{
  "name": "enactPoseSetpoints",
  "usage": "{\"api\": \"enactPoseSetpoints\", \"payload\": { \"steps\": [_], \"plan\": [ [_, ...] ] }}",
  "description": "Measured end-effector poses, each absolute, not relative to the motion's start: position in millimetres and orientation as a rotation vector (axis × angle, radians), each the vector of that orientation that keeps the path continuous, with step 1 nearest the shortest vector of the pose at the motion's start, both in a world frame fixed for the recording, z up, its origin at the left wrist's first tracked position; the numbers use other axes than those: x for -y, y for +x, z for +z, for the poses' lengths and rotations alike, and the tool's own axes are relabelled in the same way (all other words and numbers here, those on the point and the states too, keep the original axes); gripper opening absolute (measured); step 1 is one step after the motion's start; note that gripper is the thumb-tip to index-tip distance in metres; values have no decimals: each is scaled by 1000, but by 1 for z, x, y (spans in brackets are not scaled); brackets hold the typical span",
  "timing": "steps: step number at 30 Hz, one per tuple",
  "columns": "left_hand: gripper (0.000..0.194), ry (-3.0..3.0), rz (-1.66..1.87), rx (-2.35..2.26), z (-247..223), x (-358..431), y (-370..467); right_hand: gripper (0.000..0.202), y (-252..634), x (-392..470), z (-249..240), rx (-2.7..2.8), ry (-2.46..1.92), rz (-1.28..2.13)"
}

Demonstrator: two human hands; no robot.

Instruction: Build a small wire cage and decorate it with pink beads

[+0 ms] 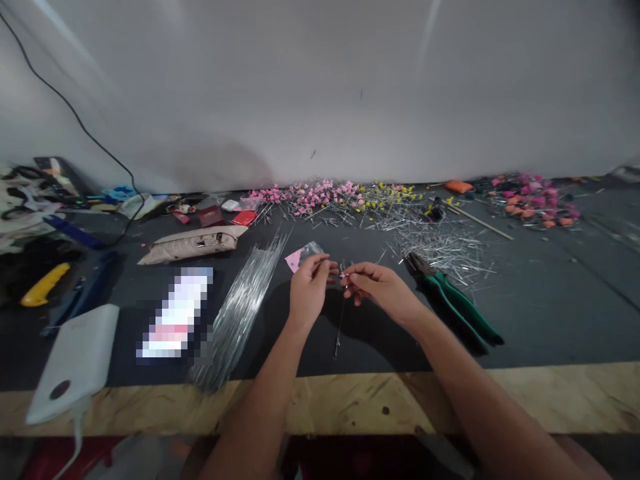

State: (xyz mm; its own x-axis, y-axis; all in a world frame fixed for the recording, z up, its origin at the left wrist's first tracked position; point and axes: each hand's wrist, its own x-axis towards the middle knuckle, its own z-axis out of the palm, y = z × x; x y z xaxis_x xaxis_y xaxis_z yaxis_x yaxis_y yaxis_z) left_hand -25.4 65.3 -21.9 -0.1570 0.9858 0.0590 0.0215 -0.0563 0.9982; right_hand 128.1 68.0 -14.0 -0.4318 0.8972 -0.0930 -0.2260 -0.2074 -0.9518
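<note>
My right hand [383,287] pinches a thin wire stem with a tiny pale pink piece [343,275] at its top. My left hand [309,290] is close beside it, thumb and fingers curled together; whatever lies between them is too small to make out. Below the fingers a thin wire [339,337] runs down over the dark tabletop; I cannot tell if it is the held one. Just behind my left hand lies a small plastic bag with a pink part [295,259]. A bundle of long straight wires [245,300] rests to its left.
Green-handled pliers [455,303] lie right of my hands, near a heap of short wires [440,247]. Along the wall are pink flower stems [320,197], yellow ones [385,197] and a pink-orange pile [537,200]. A phone [177,313] and white power bank [75,360] lie left.
</note>
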Motion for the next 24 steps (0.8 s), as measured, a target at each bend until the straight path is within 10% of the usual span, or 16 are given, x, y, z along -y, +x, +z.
{"api": "enactPoseSetpoints", "payload": {
  "steps": [24],
  "plan": [
    [12,2030,776,-1800,1,-46,-59,23,148,-59,-3,1409,-1053,1592]
  ]
}}
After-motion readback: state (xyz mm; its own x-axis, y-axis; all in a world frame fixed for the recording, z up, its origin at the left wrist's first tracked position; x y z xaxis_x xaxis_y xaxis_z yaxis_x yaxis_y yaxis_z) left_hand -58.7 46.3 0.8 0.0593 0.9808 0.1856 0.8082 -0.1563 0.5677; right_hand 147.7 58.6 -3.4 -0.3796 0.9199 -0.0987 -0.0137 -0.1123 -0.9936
